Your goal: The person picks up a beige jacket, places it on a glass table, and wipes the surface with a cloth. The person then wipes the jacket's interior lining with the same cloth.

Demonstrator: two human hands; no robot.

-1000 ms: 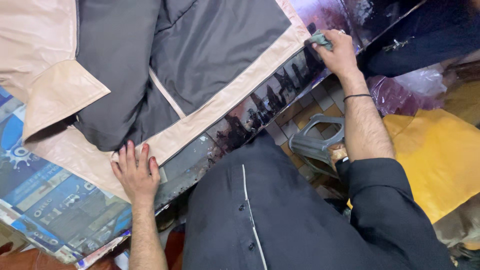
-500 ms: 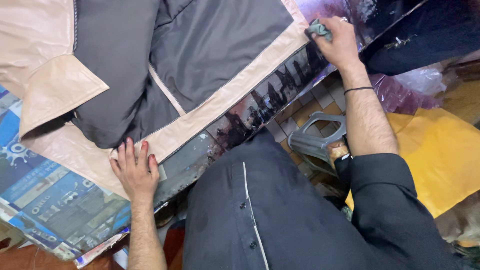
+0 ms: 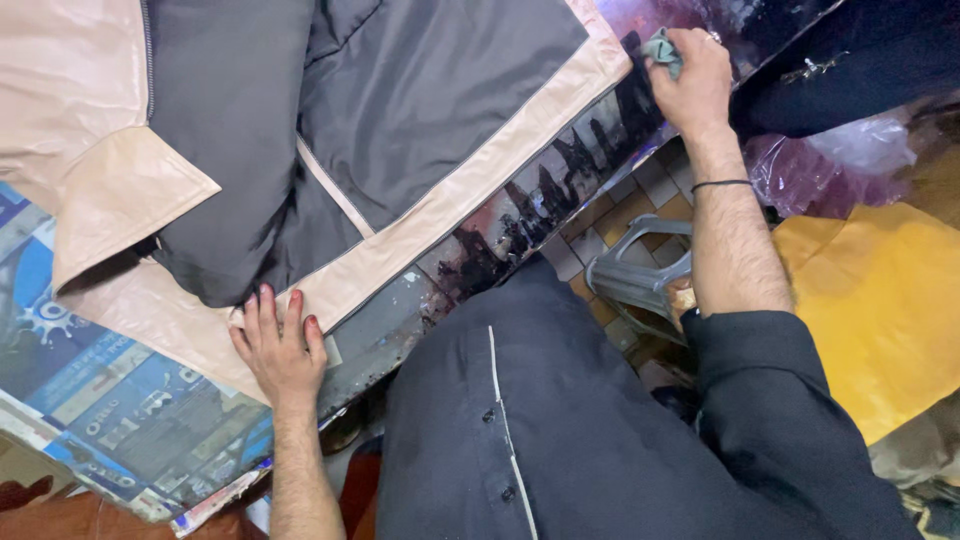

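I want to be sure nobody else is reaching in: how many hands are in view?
2. The left hand lies flat on the beige edge of the jacket near the table's front. The right hand clutches a small grey cloth at the table's far edge. None other shows.

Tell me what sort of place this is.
Probably a small tailoring or leather-garment workshop: a beige and grey jacket lies spread on a poster-covered worktable, the left hand pressing it, the right hand gripping a small rag.

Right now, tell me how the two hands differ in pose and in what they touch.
The left hand lies flat, fingers spread, pressing the beige jacket hem; the right hand is curled around a small grey-green cloth. The left sits near the body; the right reaches far out along the table edge. Both forearms are bare.
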